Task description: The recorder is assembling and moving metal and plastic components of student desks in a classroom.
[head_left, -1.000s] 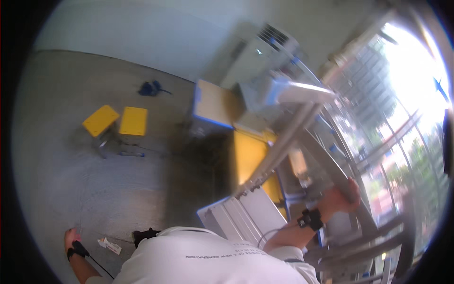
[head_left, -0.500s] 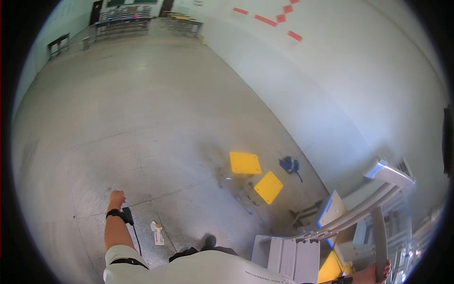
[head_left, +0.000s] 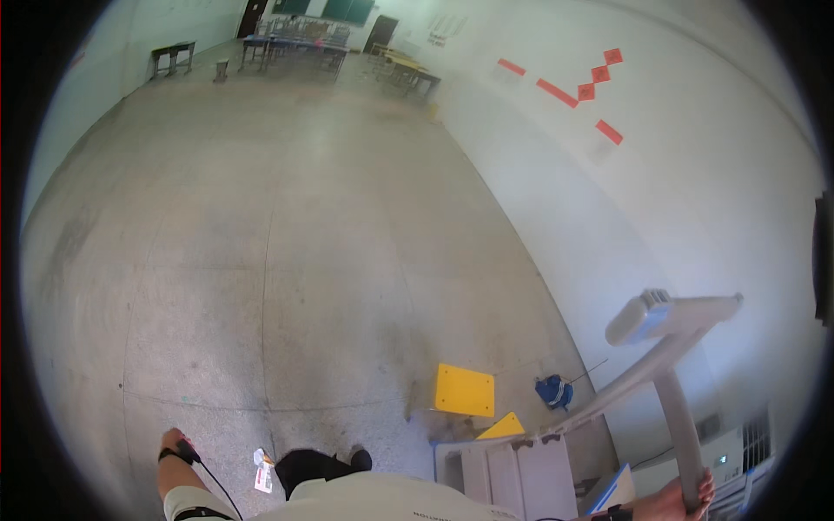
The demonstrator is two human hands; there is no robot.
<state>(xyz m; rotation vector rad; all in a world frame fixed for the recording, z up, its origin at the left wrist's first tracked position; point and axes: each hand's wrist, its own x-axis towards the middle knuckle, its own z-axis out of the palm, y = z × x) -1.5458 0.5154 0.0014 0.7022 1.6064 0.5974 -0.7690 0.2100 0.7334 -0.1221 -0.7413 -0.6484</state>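
My right hand [head_left: 689, 497] is wrapped round a grey leg bar of a school desk [head_left: 682, 425], at the lower right. The desk is tipped, its crosswise foot raised toward the wall, and its grey drawer box and blue-edged top [head_left: 449, 467] lie against my right side. At the lower left my left hand [head_left: 175, 439] hangs beside me above the floor, with a black strap and cable at the wrist. It touches nothing that I can see, and its fingers are hidden from this angle.
Two yellow stool seats [head_left: 465, 390] stand ahead on the right. A dark blue bundle [head_left: 553, 392] lies by the wall [head_left: 565, 191]. A white and red packet [head_left: 262, 475] rests on the floor near my feet. Desks [head_left: 295, 48] line the far end.
My view has shifted, and the stools and packet now sit lower in it. The desk's raised foot has turned and swung left, still in my right hand. My left arm hangs lower in view.
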